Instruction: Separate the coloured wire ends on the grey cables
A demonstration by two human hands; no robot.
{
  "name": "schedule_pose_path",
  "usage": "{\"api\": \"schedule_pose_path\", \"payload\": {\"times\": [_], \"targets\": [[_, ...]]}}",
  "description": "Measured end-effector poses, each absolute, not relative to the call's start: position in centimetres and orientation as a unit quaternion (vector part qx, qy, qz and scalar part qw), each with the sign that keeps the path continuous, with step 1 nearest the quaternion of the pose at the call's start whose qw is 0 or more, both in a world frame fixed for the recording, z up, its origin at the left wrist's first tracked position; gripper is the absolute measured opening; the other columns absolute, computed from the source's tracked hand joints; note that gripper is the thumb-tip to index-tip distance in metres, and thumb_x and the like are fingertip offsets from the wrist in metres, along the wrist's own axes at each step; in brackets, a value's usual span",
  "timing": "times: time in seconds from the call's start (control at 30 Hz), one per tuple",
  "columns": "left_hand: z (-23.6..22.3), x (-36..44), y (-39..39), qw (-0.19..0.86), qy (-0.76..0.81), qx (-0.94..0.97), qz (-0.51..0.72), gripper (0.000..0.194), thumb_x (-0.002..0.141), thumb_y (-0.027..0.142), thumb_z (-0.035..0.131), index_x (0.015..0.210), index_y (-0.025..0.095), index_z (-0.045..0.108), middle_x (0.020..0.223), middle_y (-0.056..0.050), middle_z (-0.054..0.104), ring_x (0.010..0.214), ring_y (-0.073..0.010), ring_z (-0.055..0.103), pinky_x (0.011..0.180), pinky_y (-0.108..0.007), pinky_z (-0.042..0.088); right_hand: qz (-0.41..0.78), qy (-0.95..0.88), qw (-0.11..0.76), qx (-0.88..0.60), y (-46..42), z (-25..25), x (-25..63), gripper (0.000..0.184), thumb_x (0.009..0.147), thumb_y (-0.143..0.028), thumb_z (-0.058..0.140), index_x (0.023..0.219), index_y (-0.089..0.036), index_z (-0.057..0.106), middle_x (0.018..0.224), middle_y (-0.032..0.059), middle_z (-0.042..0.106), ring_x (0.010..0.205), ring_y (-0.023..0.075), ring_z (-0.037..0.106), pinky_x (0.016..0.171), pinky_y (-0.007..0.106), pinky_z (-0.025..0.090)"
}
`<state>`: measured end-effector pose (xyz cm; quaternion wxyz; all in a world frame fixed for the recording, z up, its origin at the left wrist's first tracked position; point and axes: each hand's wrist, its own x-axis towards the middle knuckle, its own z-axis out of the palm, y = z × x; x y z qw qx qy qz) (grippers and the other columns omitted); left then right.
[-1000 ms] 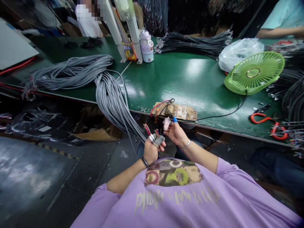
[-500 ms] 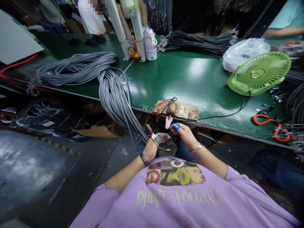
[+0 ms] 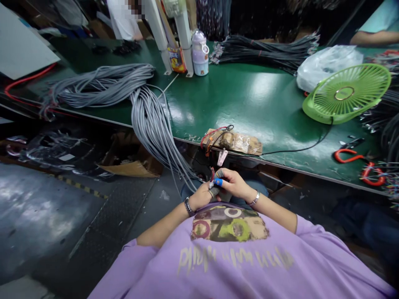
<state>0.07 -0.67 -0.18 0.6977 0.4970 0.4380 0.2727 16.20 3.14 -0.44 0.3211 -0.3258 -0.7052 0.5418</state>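
Observation:
In front of my lap, my left hand (image 3: 201, 197) is closed around a cable end (image 3: 212, 182) with red and dark wires coming out of its pale tip. My right hand (image 3: 236, 184), with blue tape on one finger and a grey cover on another, pinches at those same wires. The fingers of both hands touch and partly hide the cable end. Beside my left hand, a bundle of grey cables (image 3: 151, 118) hangs over the table edge. A pink clip (image 3: 222, 158) sits at the edge just above my hands.
A taped cardboard strip (image 3: 246, 144) lies along the green table's (image 3: 249, 99) front edge. To the right are a green fan (image 3: 346, 93), red-handled pliers (image 3: 347, 156) and a plastic bag (image 3: 327, 66). A bottle (image 3: 200, 56) and black cables (image 3: 262, 52) stand farther back.
My right hand has moved down and left from near the pink clip to the cable end in my left hand. The hands, apart before, now meet. The view has shifted slightly.

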Motion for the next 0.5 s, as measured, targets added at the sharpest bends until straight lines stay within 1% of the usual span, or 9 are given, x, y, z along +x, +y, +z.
{"api": "schedule_pose_path", "payload": {"times": [0.13, 0.2, 0.3, 0.37, 0.43, 0.5], "targets": [[-1.0, 0.0, -0.7, 0.687, 0.430, 0.528, 0.253, 0.041, 0.079, 0.052, 0.060, 0.077, 0.012, 0.068, 0.055, -0.002, 0.056, 0.054, -0.0151, 0.053, 0.055, -0.027, 0.044, 0.520, -0.733, 0.316, -0.305, 3.1, -0.6, 16.3, 0.028, 0.088, -0.043, 0.057, 0.082, -0.015, 0.060, 0.079, 0.0034, 0.057, 0.072, 0.0126, 0.052, 0.066, 0.025, 0.044], [-1.3, -0.2, -0.7, 0.678, 0.427, 0.542, 0.253, 0.039, 0.080, 0.049, 0.060, 0.080, 0.012, 0.069, 0.058, -0.003, 0.058, 0.058, -0.0160, 0.054, 0.059, -0.029, 0.045, 0.516, -0.734, 0.317, -0.308, 3.1, -0.9, 16.2, 0.030, 0.087, -0.044, 0.058, 0.080, -0.015, 0.060, 0.078, 0.0032, 0.056, 0.071, 0.0127, 0.051, 0.066, 0.026, 0.043], [-1.5, -0.8, -0.6, 0.672, 0.418, 0.543, 0.283, 0.035, 0.080, 0.046, 0.063, 0.091, 0.013, 0.068, 0.072, -0.004, 0.065, 0.070, -0.0174, 0.057, 0.068, -0.030, 0.047, 0.521, -0.716, 0.330, -0.328, 3.1, -1.2, 16.2, 0.030, 0.087, -0.045, 0.057, 0.080, -0.015, 0.061, 0.080, 0.0043, 0.059, 0.074, 0.0140, 0.053, 0.070, 0.027, 0.045], [-1.6, -1.4, -0.7, 0.680, 0.410, 0.526, 0.304, 0.035, 0.082, 0.044, 0.062, 0.099, 0.014, 0.067, 0.086, -0.006, 0.068, 0.082, -0.0188, 0.059, 0.075, -0.030, 0.047, 0.548, -0.677, 0.341, -0.354, 3.1, -1.4, 16.3, 0.030, 0.088, -0.045, 0.055, 0.084, -0.016, 0.061, 0.080, 0.0043, 0.060, 0.073, 0.0140, 0.054, 0.069, 0.028, 0.046], [-1.8, -1.9, -0.8, 0.685, 0.426, 0.483, 0.341, 0.034, 0.085, 0.043, 0.059, 0.104, 0.015, 0.066, 0.095, -0.008, 0.068, 0.089, -0.0189, 0.061, 0.080, -0.030, 0.047, 0.601, -0.618, 0.338, -0.379, 2.9, -1.4, 16.4, 0.031, 0.088, -0.048, 0.054, 0.088, -0.017, 0.060, 0.080, 0.0037, 0.061, 0.066, 0.0123, 0.055, 0.063, 0.026, 0.046], [-2.0, -2.2, -0.9, 0.671, 0.468, 0.409, 0.404, 0.032, 0.086, 0.042, 0.058, 0.102, 0.016, 0.065, 0.098, -0.008, 0.068, 0.088, -0.0181, 0.062, 0.076, -0.028, 0.047, 0.650, -0.570, 0.322, -0.386, 2.7, -1.4, 16.4, 0.034, 0.086, -0.051, 0.054, 0.091, -0.018, 0.059, 0.083, 0.0038, 0.063, 0.060, 0.0109, 0.055, 0.057, 0.024, 0.046]]}}
